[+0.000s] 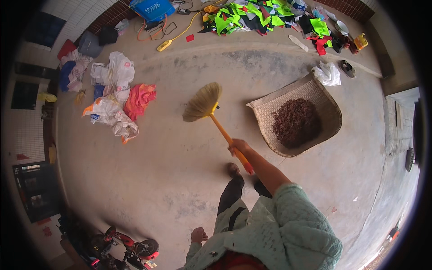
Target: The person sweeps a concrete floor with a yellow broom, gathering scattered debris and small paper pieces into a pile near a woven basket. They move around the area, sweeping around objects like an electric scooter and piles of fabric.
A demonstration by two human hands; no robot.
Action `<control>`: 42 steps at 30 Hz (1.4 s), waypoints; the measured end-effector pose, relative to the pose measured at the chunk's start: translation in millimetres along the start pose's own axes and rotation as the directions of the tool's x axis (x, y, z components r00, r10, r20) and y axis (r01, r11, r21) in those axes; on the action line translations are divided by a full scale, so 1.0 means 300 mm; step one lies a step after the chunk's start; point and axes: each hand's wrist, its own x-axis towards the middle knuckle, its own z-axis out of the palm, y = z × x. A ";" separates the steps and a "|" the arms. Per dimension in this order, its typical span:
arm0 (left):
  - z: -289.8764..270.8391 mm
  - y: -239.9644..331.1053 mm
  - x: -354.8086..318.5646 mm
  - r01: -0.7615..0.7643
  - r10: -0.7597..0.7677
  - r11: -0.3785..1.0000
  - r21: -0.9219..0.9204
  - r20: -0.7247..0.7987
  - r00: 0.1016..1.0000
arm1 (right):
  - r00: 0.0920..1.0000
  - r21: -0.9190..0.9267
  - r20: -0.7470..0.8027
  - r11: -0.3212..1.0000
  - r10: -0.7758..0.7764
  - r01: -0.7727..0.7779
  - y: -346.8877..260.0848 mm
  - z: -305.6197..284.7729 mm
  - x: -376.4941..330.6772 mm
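My right hand [239,146] is closed round the orange handle of a broom [203,101], reaching out in front of me. The broom's fan of straw bristles points away and to the left, over the concrete floor; whether it touches the floor I cannot tell. A red tip ends the handle just below my grip. My left hand [198,235] hangs low beside my body, its fingers loosely bent and slightly apart, with nothing seen in it. To the right of the broom lies a woven scoop-shaped basket [327,108] with a heap of dark reddish-brown dried bits [296,122].
Crumpled woven sacks [120,72] and a pinkish-red bag [139,100] lie at the left. Bright green and dark cloth scraps [252,17] are piled at the far side, near a blue box [152,9] with cables. A white bag [327,74] touches the basket. A red bike [128,243] stands lower left.
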 end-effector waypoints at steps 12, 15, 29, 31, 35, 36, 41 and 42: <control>0.063 0.186 0.070 -0.052 0.052 0.999 -0.016 0.046 0.998 | 0.957 0.501 -0.082 0.842 0.279 -0.202 0.301 -0.232 -0.921; 0.064 0.238 0.060 -0.066 0.066 0.998 -0.001 0.060 0.996 | 0.955 0.629 0.003 0.742 0.297 -0.232 0.353 -0.215 -1.038; -0.056 0.201 0.292 -0.031 0.033 0.999 -0.017 0.112 0.993 | 0.952 0.231 0.257 0.946 0.165 -0.226 0.165 0.128 -0.983; -0.077 0.226 0.284 -0.040 0.043 0.999 -0.028 0.119 0.992 | 0.942 0.183 0.307 0.963 0.135 -0.198 0.169 0.160 -0.817; -0.163 0.195 0.253 -0.032 0.036 0.998 -0.059 0.071 0.997 | 0.911 0.276 0.410 0.945 0.051 -0.177 0.199 0.175 -0.439; -0.193 0.172 0.240 -0.019 0.021 0.999 -0.043 0.046 0.999 | 0.917 0.266 0.395 0.949 0.052 -0.168 0.207 0.173 -0.361; -0.287 0.107 0.173 -0.030 0.031 0.999 0.034 -0.016 0.999 | 0.991 0.398 0.109 0.910 0.076 -0.113 0.238 0.135 -0.249; -0.296 0.110 0.153 -0.062 0.063 0.994 0.086 -0.017 0.998 | 0.994 0.414 0.076 0.904 0.081 -0.105 0.267 0.113 -0.262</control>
